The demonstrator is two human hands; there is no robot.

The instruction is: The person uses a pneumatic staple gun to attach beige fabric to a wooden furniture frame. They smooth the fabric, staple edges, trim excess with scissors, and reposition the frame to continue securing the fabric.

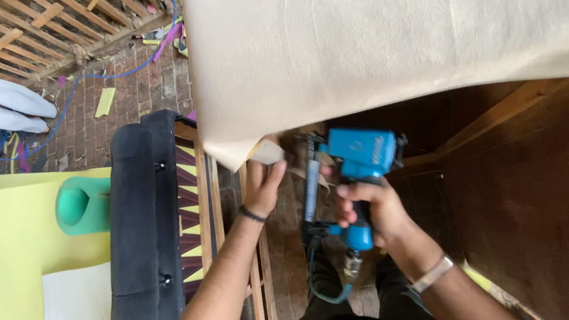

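A blue pneumatic staple gun (358,169) sits just right of the picture's centre, its black nose and magazine at the gun's 9 o'clock side, pressed up near the lower edge of a large cream fabric sheet (375,45) that fills the top of the view. The right hand (368,210) is wrapped tight around the gun's grip, fingers curled closed, a pale band on its wrist. At 9 o'clock from the gun, the left hand (263,185) pinches a folded corner of the fabric between thumb and fingers, a dark band on its wrist. A teal air hose (325,288) drops from the gun's base at 6 o'clock. Further out at 9 o'clock stand a black upholstered piece (137,223), a green foam roll (81,205) and yellow foam sheets (14,240). A wooden frame (39,12) lies at 10 o'clock on the brick floor (144,88).
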